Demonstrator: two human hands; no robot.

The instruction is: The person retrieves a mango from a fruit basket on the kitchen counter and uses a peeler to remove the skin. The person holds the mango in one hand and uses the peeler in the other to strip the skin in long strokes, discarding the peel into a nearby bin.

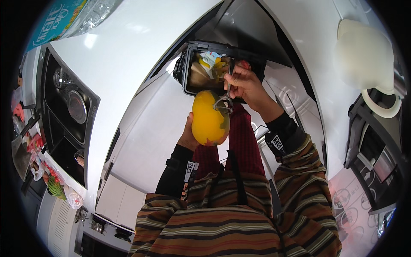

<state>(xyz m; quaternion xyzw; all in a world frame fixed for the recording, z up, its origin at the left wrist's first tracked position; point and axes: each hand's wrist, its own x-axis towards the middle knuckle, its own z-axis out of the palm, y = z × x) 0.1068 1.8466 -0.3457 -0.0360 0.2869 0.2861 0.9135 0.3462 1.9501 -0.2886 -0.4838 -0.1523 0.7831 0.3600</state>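
A large yellow-orange fruit (208,120), perhaps a mango or papaya, rests in my left hand (188,136), which grips it from the left and below. Most of its surface is peeled; green skin remains along its right side and a reddish patch at the lower end. My right hand (245,85) holds a metal Y-shaped peeler (224,102) by its handle, its head at the fruit's upper right side. Just beyond the fruit stands a black trash bin (189,69) with yellow peels (203,61), brown paper and wrappers inside.
White countertops lie to either side. On the left is a black sink (64,125) with a strainer; past it are a watermelon (56,187) and bagged items. A cream kettle (366,59) stands at the right, and a blue package (56,21) at the upper left.
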